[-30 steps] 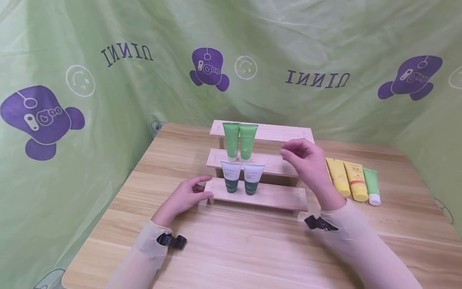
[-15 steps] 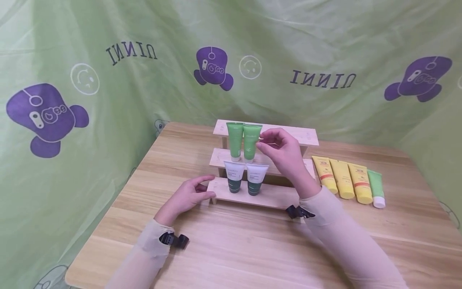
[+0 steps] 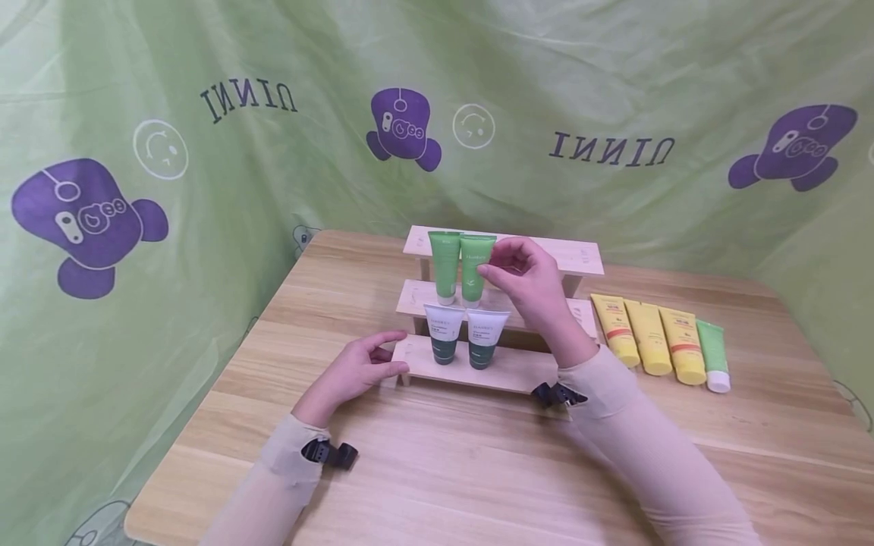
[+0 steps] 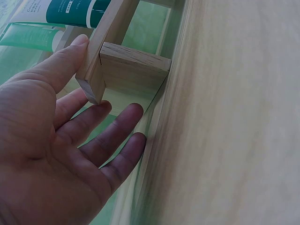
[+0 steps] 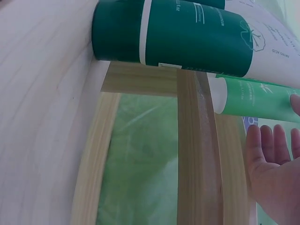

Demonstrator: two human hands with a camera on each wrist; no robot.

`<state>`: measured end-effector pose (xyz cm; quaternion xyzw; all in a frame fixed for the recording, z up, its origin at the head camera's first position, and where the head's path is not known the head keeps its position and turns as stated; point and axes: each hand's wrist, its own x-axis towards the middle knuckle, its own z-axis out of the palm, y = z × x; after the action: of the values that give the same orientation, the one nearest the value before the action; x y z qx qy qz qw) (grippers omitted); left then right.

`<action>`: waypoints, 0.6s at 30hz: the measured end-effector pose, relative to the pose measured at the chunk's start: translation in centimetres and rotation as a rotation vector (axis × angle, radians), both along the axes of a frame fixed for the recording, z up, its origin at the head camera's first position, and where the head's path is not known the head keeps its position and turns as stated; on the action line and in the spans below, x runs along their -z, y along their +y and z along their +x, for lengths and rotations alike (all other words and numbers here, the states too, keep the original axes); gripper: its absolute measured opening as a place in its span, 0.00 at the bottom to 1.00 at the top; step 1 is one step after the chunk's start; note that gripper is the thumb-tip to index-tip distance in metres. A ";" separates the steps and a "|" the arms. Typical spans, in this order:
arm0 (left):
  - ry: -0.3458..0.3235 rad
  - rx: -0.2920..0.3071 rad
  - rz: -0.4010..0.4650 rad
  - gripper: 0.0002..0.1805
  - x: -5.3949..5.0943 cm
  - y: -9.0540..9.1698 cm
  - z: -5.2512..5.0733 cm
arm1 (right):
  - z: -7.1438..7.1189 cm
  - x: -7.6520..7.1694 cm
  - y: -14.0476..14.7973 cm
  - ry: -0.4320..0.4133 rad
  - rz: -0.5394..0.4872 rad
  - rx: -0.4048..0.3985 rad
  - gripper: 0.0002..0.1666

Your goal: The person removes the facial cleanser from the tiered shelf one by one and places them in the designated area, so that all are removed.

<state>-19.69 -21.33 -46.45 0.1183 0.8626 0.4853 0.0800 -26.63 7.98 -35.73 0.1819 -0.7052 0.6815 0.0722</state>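
Observation:
In the head view, my left hand (image 3: 355, 368) grips the left end of the lowest step of a wooden three-tier rack (image 3: 519, 371), thumb on the board and fingers by its end. My right hand (image 3: 526, 277) is at the right one of two green tubes (image 3: 476, 262), its thumb on the front and its index fingertip at the tube's right edge, partly hidden. The other green tube (image 3: 445, 262) stands beside it on the middle step, both on white caps. Two white-and-dark-green tubes (image 3: 443, 334) stand on the lowest step.
Right of the rack, several yellow tubes (image 3: 646, 337) and one green tube (image 3: 713, 355) lie side by side on the wooden table (image 3: 423, 470). A green printed curtain (image 3: 328, 45) hangs behind and at the sides.
From the rack's right side my right hand has moved left to the right green tube, its thumb now over the tube's front. My left hand has stayed at the rack. The view has shifted slightly.

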 end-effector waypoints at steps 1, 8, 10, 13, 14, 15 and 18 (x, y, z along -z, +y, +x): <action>0.000 0.001 0.000 0.35 0.0 0.0 0.0 | 0.0 0.0 -0.1 -0.005 -0.006 -0.005 0.21; -0.003 -0.003 0.009 0.34 0.0 0.0 0.0 | -0.1 0.2 -0.4 -0.025 -0.017 -0.014 0.19; -0.004 -0.003 0.020 0.35 0.1 0.0 0.0 | -0.1 0.2 -0.5 -0.025 -0.019 -0.012 0.19; 0.000 -0.001 0.031 0.34 0.1 0.0 0.0 | -0.1 0.3 -0.5 -0.021 -0.018 -0.008 0.18; 0.000 0.000 0.033 0.34 0.1 0.0 0.0 | -0.1 0.3 -0.5 -0.020 -0.017 -0.007 0.18; -0.001 0.001 0.034 0.34 0.1 0.0 0.0 | -0.1 0.3 -0.5 -0.020 -0.017 -0.007 0.18; -0.004 0.000 0.029 0.34 0.1 0.0 0.0 | 0.0 0.3 -0.5 -0.019 -0.016 -0.008 0.18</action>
<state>-19.66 -21.33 -46.52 0.1184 0.8554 0.4980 0.0798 -26.67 7.46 -36.02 0.1775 -0.6995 0.6893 0.0641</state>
